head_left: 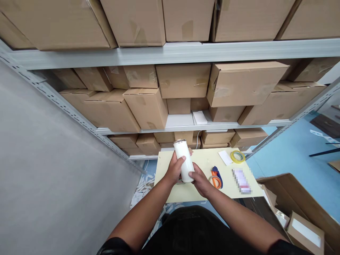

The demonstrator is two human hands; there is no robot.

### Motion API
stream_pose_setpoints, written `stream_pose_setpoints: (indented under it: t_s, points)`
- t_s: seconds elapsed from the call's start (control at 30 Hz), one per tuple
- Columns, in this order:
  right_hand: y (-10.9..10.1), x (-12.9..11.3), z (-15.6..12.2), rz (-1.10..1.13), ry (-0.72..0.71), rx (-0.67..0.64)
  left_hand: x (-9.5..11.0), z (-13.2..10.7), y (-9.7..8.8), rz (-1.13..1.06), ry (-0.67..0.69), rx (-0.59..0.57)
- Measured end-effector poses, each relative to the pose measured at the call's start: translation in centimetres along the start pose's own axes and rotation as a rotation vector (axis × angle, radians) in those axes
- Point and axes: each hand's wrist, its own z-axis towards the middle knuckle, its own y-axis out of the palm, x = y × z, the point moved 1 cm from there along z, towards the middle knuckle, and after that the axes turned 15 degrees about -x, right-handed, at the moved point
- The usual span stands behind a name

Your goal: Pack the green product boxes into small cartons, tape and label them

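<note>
A white cylinder (184, 160) with a darker, metallic-looking rim at its top is held tilted above the pale yellow tabletop (172, 193). My left hand (173, 168) is closed around its upper left side, thumb across the front. Lower down, my right hand (201, 181) grips the right side near the base. Just right of that hand lie orange-handled scissors (216, 181) and a dark blue tool (218, 174), partly overlapping. Something small and brown shows behind the cylinder, mostly hidden.
A yellow tape roll (237, 157), a white paper (225, 158) and a blurred-out flat item (241, 181) lie on the table's right. Shelves (170, 53) of cardboard boxes (146, 108) stand ahead. A large open carton (300, 193) is at right; paper scraps (145, 186) litter the floor at left.
</note>
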Motion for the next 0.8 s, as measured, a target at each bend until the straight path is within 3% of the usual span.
stream_pose_setpoints:
  t_s: [0.13, 0.23, 0.43, 0.6, 0.67, 0.8]
  points:
    - [-0.1, 0.4, 0.0, -0.321, -0.048, 0.233, -0.1, -0.5, 0.1, 0.178, 0.025, 0.119]
    - [-0.5, 0.9, -0.3, -0.525, -0.048, 0.342, -0.2, -0.9, 0.4, 0.158, 0.074, 0.208]
    - [-0.5, 0.9, 0.0, -0.173, -0.070, 0.040, 0.3, -1.4, 0.4, -0.011, 0.027, 0.005]
    - [-0.6, 1.3, -0.4, -0.359, -0.108, 0.163, -0.4, -2.1, 0.1, 0.247, -0.009, 0.051]
    - [-1.1, 1.1, -0.9, -0.475, -0.081, 0.132, -0.8, -2.6, -0.5, 0.304, -0.036, 0.081]
    - [-2.9, -1.6, -0.8, -0.522, -0.092, 0.112, -1.1, -3.7, -2.1, 0.347, -0.077, 0.007]
